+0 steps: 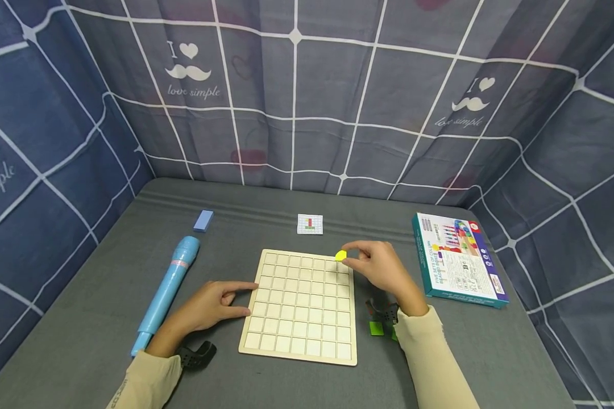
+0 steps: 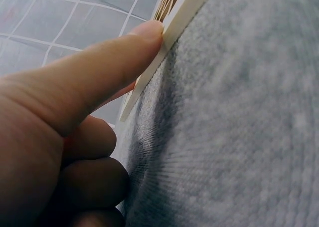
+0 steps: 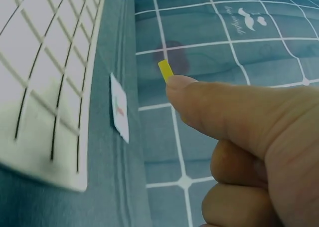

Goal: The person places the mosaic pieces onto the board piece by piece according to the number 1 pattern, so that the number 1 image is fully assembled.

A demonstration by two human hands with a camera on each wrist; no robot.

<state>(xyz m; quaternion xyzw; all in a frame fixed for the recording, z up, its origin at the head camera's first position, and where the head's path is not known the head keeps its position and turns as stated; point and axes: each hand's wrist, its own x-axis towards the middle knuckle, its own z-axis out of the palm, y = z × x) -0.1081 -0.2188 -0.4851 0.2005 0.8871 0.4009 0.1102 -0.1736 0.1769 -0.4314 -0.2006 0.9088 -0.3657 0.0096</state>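
A wooden grid board [image 1: 301, 307] with square recesses lies flat on the grey table. At its left edge my left hand [image 1: 212, 307] touches the rim with index finger and thumb extended; in the left wrist view the thumb [image 2: 119, 57] presses the board's side and other fingers are curled. Over the board's top right corner, my right hand [image 1: 376, 264] pinches a small yellow tile [image 1: 340, 255] between thumb and index finger. In the right wrist view the yellow tile [image 3: 165, 71] sticks out past the thumb tip. Behind the board lies a small pattern card [image 1: 310, 224].
Green tiles [image 1: 376, 328] lie right of the board, partly hidden under the right wrist. A boxed toy set [image 1: 457, 258] lies at the right. On the left are a light blue tube [image 1: 169, 284] and a small blue block [image 1: 203, 221]. A checked curtain [image 1: 266, 85] surrounds the table.
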